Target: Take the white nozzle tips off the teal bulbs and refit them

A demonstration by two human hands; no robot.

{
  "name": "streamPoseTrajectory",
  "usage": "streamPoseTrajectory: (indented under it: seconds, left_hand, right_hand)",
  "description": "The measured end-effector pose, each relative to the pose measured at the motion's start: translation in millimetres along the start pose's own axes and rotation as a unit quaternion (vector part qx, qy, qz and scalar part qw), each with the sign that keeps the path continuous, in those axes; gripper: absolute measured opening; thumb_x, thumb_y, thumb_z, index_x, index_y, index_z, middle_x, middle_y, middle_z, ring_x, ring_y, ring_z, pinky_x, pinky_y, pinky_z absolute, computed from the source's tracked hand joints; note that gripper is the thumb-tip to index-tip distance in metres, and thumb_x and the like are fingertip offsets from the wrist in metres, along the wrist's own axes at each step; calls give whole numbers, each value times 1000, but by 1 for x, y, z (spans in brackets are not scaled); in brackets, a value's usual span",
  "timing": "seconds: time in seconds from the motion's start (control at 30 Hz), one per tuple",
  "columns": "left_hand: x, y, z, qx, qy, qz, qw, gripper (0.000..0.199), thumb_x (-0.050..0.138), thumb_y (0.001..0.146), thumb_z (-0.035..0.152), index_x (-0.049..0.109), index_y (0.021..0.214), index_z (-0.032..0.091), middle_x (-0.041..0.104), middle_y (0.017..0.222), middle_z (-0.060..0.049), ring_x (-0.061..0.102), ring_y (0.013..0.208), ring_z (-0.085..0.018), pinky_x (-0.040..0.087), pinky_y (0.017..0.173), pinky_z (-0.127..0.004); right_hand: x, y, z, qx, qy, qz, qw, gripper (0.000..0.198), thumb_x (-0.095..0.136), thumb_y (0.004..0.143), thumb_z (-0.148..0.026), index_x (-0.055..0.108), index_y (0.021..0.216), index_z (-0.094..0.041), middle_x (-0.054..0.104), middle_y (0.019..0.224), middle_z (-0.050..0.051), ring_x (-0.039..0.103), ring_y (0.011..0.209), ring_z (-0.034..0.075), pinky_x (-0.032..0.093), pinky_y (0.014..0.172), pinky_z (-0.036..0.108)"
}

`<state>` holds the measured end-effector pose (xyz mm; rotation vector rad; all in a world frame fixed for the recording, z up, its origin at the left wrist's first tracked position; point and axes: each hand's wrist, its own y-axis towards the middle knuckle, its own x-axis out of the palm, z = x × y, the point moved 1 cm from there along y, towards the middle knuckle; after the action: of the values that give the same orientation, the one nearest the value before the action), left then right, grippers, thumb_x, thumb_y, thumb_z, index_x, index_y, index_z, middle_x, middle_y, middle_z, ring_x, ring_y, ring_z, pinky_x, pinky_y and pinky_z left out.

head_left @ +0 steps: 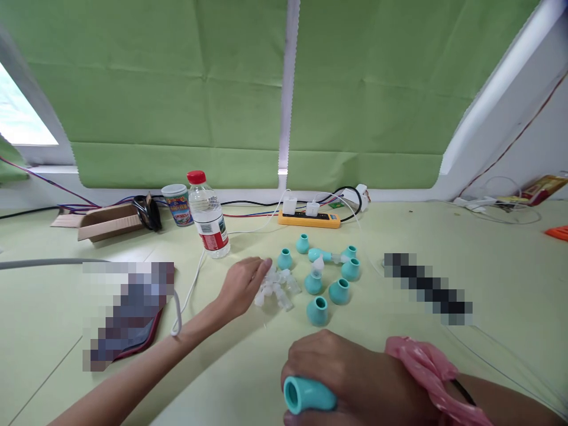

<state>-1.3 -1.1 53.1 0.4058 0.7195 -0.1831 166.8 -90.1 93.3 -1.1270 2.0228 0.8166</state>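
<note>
At lower centre, the right hand [355, 378] clenches a teal rubber bulb [307, 395], opening facing left. The left hand [242, 286], fingers loose, touches the small clear plastic tips [277, 289] mid-frame; picking one cleanly likely needs a fingertip pinch beside the loose teal bulbs [331, 278].

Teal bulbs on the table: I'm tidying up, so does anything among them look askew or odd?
Mostly no. The teal bulbs stand upright, but one lies on its side. The clear tips sit in a loose jumble under the left hand. The right hand grips another bulb.
</note>
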Motion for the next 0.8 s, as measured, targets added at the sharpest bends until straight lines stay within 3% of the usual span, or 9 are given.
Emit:
streamPoseTrajectory:
  seconds: [0.07,0.1,0.2,0.3,0.43,0.57,0.7,0.8]
  left_hand:
    - [4,4,-17,65,169,19,983,38,33,82,46,51,70,15,53,82,-9,46,81,-22,39,69,-37]
    - [7,5,-24,73,207,5,976,36,32,83,44,52,78,15,53,88,-10,45,85,-23,40,72,-38]
    - [15,3,-35,69,234,-37,969,36,26,87,38,45,106,15,48,109,-11,42,100,-23,40,80,-39]
    - [23,-3,-32,105,249,-70,960,43,23,88,36,25,127,18,30,132,-11,29,117,-24,32,93,-43]
    - [34,-10,-27,156,293,-126,935,46,21,89,35,15,132,23,19,139,-9,22,123,-28,19,97,-53]
    - [38,-14,-26,159,316,-115,928,49,24,88,38,16,133,22,16,140,-11,21,123,-31,17,95,-57]
    - [36,-17,-22,195,323,-125,918,53,26,85,43,17,133,21,14,140,-12,17,123,-36,16,93,-60]
    - [35,-19,-19,203,331,-131,912,48,22,88,38,19,132,22,18,139,-10,20,123,-34,19,93,-58]
  right_hand:
    - [-1,0,0,1,-28,16,999,20,45,81,-33,52,73,-16,53,64,2,45,57,11,36,56,21]
    - [-1,0,1,1,-36,19,999,20,45,80,-33,53,74,-16,53,63,2,45,57,11,36,56,21]
    - [-2,1,2,5,-51,26,998,20,45,80,-32,53,73,-15,54,63,2,46,57,11,35,55,21]
    - [-2,2,3,23,-60,42,997,21,45,79,-33,53,71,-15,53,61,2,45,55,12,34,54,23]
    - [-2,3,5,36,-65,52,996,21,44,79,-33,53,71,-15,54,62,2,44,55,12,34,54,24]
    - [-15,1,3,53,-58,87,993,17,48,79,-32,50,73,-17,52,66,2,45,60,13,35,58,25]
    - [-50,14,3,59,-24,175,983,16,38,86,-30,49,82,-19,51,78,3,47,70,14,37,67,25]
    - [-82,45,20,73,-84,206,972,24,36,87,-34,52,83,-17,49,81,4,46,74,15,36,71,28]
